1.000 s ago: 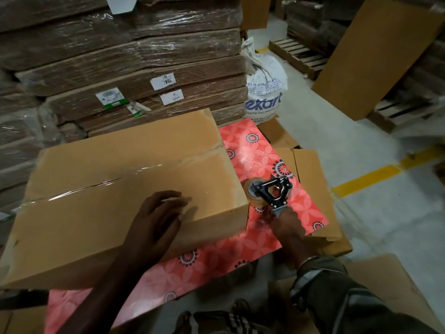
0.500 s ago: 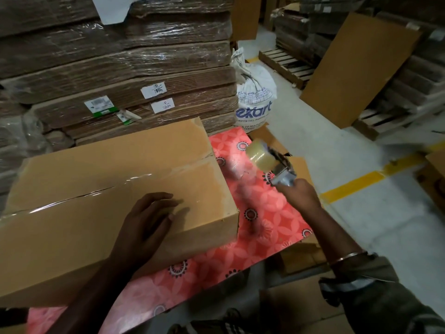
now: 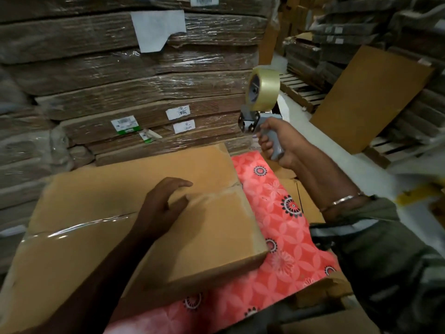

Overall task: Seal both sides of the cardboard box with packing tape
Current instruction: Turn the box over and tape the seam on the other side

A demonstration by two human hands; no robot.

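1. Cardboard box (image 3: 149, 227) lies under our left hand (image 3: 161, 208), fingers spread flat beside its taped seam.
2. Our right hand (image 3: 277, 141) grips the dispenser (image 3: 260, 102), raised right of the box, seam running left-right.

Red floral sheet (image 3: 286, 227) spread flat as the work surface, black-and-white round motifs on it. Flat cardboard pieces (image 3: 308, 203) stick out from under its right edge. Behind, tall stack of flattened cartons (image 3: 115, 92) wrapped in clear film, with white labels (image 3: 177, 112), a green-edged sticker (image 3: 125, 126) and a torn white paper (image 3: 159, 30). Brown board (image 3: 370, 97) leaning at right against more stacks. Wooden pallet (image 3: 301, 90) on pale floor (image 3: 337, 145).
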